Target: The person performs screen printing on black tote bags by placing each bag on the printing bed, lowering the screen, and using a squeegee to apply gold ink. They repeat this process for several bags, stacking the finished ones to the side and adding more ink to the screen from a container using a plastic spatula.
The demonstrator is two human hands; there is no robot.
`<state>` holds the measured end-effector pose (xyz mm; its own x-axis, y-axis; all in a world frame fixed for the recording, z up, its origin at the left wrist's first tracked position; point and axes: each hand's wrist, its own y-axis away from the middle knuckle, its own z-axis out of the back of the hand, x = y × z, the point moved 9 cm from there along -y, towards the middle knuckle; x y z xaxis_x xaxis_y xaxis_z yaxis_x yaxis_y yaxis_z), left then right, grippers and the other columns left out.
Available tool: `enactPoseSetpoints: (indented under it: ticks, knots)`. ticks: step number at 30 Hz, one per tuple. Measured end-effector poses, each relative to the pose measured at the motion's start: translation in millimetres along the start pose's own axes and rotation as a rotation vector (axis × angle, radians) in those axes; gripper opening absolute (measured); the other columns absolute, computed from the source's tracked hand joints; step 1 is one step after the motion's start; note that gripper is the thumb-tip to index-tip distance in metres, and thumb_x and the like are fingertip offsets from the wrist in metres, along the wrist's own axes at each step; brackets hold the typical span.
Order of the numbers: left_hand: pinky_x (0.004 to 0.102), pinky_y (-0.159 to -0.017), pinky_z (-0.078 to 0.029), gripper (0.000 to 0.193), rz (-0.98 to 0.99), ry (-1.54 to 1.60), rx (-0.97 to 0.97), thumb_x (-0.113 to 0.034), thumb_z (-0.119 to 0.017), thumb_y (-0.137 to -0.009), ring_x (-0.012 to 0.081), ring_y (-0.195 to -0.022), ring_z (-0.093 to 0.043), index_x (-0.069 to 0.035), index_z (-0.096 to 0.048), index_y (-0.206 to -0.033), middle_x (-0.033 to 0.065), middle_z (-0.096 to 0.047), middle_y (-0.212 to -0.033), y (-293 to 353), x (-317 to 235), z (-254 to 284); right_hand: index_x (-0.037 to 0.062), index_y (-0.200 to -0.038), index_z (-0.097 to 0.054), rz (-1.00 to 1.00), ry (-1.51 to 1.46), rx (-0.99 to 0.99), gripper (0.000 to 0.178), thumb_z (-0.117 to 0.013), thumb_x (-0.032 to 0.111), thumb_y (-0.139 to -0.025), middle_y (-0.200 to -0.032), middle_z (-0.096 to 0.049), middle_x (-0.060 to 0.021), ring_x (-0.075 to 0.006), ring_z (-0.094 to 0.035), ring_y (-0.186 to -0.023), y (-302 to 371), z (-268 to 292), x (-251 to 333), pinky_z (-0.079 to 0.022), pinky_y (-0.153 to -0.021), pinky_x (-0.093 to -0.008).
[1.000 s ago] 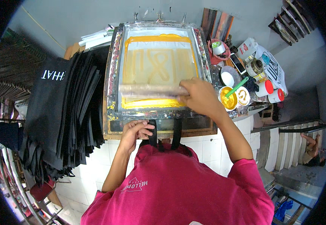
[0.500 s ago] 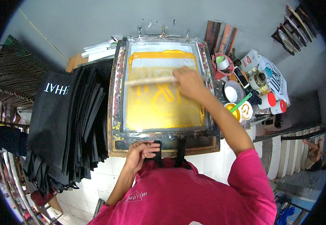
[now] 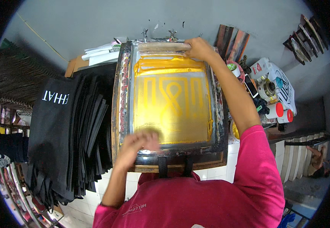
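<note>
A screen-printing frame (image 3: 123,102) lies before me, its mesh (image 3: 172,125) coated with yellow ink and showing a looped line design. At the far end of the mesh lies a squeegee (image 3: 161,47), with my right hand (image 3: 200,49) closed around its right end. A thick ridge of yellow ink (image 3: 168,64) lies just on the near side of it. My left hand (image 3: 140,142) is at the frame's near left edge, smeared by motion, so its fingers cannot be read. Two black straps (image 3: 163,165) hang out from beneath the frame's near side.
Left of the frame hangs a thick stack of black bags (image 3: 58,125). On the right stand red-lidded jars (image 3: 275,110), a phone (image 3: 251,86), a can (image 3: 265,90) and an ink tub (image 3: 234,130), partly behind my right arm. Metal clamps (image 3: 172,33) line the far edge.
My right hand has carried the squeegee to the far end of the mesh, where ink is now heaped. My left hand has moved up from the straps to the frame's near edge.
</note>
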<state>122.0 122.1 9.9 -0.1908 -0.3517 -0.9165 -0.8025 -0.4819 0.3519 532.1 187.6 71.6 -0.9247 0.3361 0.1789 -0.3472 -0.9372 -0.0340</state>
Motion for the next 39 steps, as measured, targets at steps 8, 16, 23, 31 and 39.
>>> enactPoseSetpoints:
  ticks: [8,16,23,31,39]
  knots:
    - [0.0466,-0.096,-0.050,0.040,-0.893,-1.270,-0.363,-0.021,-0.075,-0.084,0.0396,-0.110,-0.064,-0.002,-0.068,-0.118,0.0219,-0.068,-0.117,-209,-195,27,0.0080,-0.098,-0.075,-0.077,0.163,-0.268,0.060,-0.079,0.062,-0.071,-0.096,-0.074,-0.0137,-0.0337,-0.071,-0.093,19,4,20,-0.056,-0.077,-0.0474]
    - [0.0462,-0.085,-0.053,0.033,-0.576,-1.257,-0.234,-0.024,-0.077,-0.081,0.0396,-0.093,-0.069,-0.003,-0.074,-0.106,0.0231,-0.072,-0.097,-235,-163,31,0.0080,-0.087,-0.074,0.003,0.199,-0.422,0.055,-0.079,0.060,-0.070,-0.090,-0.073,-0.0104,-0.0289,-0.071,-0.089,49,-2,25,-0.056,-0.073,-0.0433]
    - [0.0463,-0.085,-0.053,0.031,-0.541,-1.229,-0.246,-0.023,-0.077,-0.082,0.0388,-0.093,-0.069,-0.004,-0.074,-0.106,0.0217,-0.072,-0.099,-198,-150,29,0.0080,-0.086,-0.074,0.004,0.188,-0.341,0.058,-0.078,0.064,-0.069,-0.088,-0.073,-0.0098,-0.0282,-0.071,-0.087,79,-5,37,-0.056,-0.071,-0.0422]
    - [0.0445,-0.083,-0.053,0.028,-0.609,-1.213,-0.233,-0.021,-0.079,-0.081,0.0387,-0.092,-0.069,-0.004,-0.074,-0.103,0.0196,-0.072,-0.097,-129,-120,15,0.0088,-0.078,-0.070,0.043,0.167,-0.385,0.057,-0.079,0.064,-0.067,-0.079,-0.068,-0.0071,-0.0273,-0.069,-0.078,145,-12,67,-0.055,-0.065,-0.0413]
    - [0.0439,-0.087,-0.053,0.029,-0.530,-1.233,-0.225,-0.012,-0.078,-0.079,0.0382,-0.097,-0.067,-0.005,-0.073,-0.107,0.0189,-0.071,-0.104,-47,-81,5,0.0104,-0.072,-0.063,0.065,0.107,-0.395,0.051,-0.082,0.057,-0.064,-0.073,-0.061,-0.0059,-0.0270,-0.066,-0.073,226,-17,110,-0.051,-0.060,-0.0405]
